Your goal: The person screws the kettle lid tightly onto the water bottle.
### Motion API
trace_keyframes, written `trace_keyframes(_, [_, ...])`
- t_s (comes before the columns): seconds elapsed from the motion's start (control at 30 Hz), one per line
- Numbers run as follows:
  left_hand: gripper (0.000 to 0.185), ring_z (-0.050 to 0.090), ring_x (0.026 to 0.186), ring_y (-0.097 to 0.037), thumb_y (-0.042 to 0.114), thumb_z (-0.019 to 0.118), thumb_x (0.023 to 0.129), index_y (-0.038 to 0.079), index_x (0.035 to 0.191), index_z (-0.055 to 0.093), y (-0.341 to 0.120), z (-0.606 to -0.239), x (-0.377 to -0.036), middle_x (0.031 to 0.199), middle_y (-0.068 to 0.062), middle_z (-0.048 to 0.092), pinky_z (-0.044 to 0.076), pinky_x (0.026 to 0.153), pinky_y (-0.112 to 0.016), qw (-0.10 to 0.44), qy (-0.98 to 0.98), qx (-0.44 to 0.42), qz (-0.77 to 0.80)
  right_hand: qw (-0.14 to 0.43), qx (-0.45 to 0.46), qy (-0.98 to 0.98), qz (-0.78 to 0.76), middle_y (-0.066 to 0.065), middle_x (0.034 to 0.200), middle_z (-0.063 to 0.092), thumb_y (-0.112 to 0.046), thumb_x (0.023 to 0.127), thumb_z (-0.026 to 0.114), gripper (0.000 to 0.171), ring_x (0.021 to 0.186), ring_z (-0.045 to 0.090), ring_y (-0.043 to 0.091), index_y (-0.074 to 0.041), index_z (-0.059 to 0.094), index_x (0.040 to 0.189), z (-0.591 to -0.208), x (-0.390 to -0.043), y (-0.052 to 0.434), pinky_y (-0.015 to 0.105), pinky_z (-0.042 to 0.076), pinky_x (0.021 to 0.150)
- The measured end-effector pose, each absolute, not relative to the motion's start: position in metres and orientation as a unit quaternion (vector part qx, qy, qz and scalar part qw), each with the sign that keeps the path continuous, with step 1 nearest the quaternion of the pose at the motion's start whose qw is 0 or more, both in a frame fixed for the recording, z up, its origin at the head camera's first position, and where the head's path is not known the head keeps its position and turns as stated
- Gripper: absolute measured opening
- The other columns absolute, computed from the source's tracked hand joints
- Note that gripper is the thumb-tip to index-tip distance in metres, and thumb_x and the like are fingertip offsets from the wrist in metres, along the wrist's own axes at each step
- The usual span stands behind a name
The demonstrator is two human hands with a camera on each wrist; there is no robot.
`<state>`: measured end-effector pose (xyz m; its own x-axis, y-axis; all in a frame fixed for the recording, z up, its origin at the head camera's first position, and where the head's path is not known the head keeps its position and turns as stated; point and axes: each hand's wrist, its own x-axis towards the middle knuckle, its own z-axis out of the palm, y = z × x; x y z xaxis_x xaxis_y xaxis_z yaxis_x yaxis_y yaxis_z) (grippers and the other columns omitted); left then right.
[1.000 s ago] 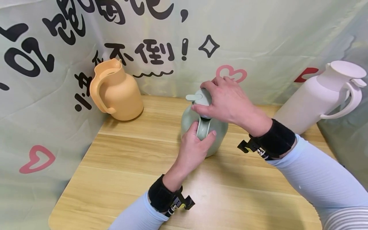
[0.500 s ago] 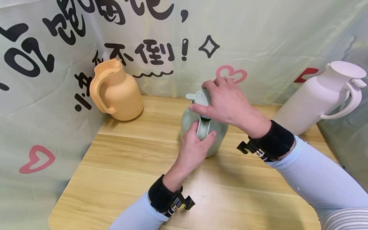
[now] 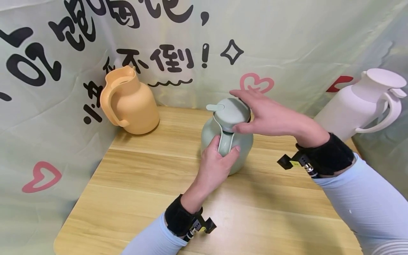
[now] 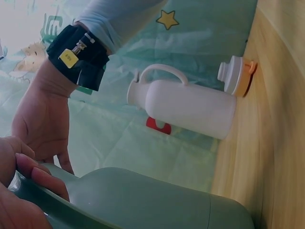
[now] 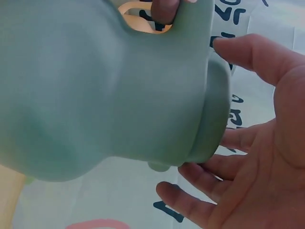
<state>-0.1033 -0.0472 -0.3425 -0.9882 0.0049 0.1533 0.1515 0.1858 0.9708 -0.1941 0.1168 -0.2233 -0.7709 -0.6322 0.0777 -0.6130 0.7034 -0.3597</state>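
Observation:
A sage-green thermos jug (image 3: 208, 136) stands upright on the table, its round lid (image 3: 234, 113) seated in the neck and a small tab sticking out to the left. My left hand (image 3: 214, 161) grips the handle, thumb on top, fingers wrapped around it as the left wrist view shows. Beside the lid is my right hand (image 3: 271, 115), its fingers spread loosely along the lid's far and right edge. In the right wrist view a gap shows between the right thumb (image 5: 250, 50) and the lid, while fingertips are right at its rim.
At the back left is an orange jug (image 3: 134, 106) without a lid. A white jug (image 3: 353, 102) stands at the right, with an orange-and-white stopper (image 4: 236, 76) on the table (image 3: 143, 198) near it. Printed cloth (image 3: 287, 42) walls the back and sides.
My right hand has loosened from the lid and shifted right, uncovering more of the lid's top. My left hand and the green jug have stayed in place.

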Motion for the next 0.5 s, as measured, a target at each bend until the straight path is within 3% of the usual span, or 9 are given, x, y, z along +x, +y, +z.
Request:
trace_keyframes(0.2, [0.024,0.058,0.081,-0.015,0.035,0.067,0.087,0.023,0.106,0.057,-0.046,-0.343,-0.104,0.083,0.001,0.059,0.048,0.068,-0.034,0.056,-0.763,-0.052,-0.642,0.011,-0.335,0.923,-0.187,0.004,0.127,0.056,-0.038,0.080,0.077,0.084,0.113,0.052,0.023,-0.014,0.034,0.149,-0.226,-0.197,0.118,0.041,0.046,0.092])
trace_keyframes(0.5, [0.024,0.057,0.079,-0.013,0.037,0.067,0.088,0.023,0.104,0.057,-0.046,-0.343,-0.105,0.083,0.003,0.060,0.048,0.067,-0.033,0.062,-0.766,-0.053,-0.637,-0.027,-0.305,0.937,-0.165,0.006,0.124,0.051,-0.073,0.071,0.068,0.100,0.109,0.049,0.024,-0.012,0.039,0.144,-0.235,-0.197,0.119,0.043,0.045,0.089])
